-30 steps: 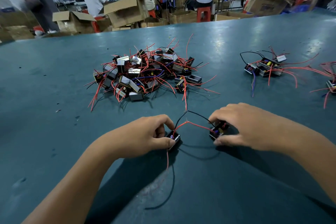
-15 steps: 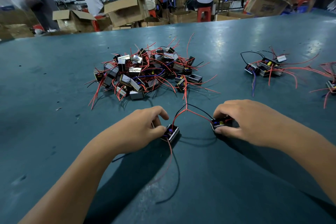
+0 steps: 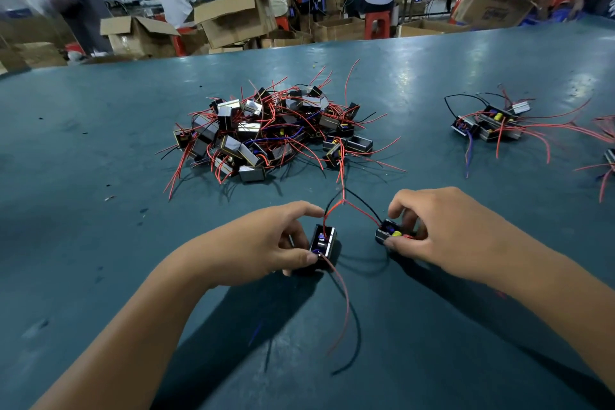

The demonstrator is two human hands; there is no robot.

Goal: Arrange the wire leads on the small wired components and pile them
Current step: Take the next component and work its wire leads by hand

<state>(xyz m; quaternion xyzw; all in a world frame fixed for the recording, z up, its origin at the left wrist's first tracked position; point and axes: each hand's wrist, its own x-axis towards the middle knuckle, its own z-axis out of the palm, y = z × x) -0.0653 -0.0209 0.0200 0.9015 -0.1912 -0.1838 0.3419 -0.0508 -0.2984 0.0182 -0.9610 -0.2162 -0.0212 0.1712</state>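
My left hand [image 3: 263, 243] pinches a small black boxed component [image 3: 323, 241] between thumb and fingers, just above the table. Its red and black leads trail toward me and also run up to a crossing point ahead. My right hand [image 3: 442, 230] grips a second component [image 3: 387, 231] with a yellow part showing; its fingers hide most of it. Leads from both components meet in a tangle [image 3: 344, 201] between my hands. A big loose heap of the same components [image 3: 266, 133] with red wires lies beyond.
A smaller group of components [image 3: 489, 125] with long red leads sits at the right, more at the far right edge [image 3: 609, 156]. The teal table [image 3: 100, 210] stretches around. Cardboard boxes [image 3: 233, 17] and seated people are behind the far edge.
Both hands moved away from me toward the heap, carrying their components. The left component has turned so its open top shows, and the leads now cross closer to the heap.
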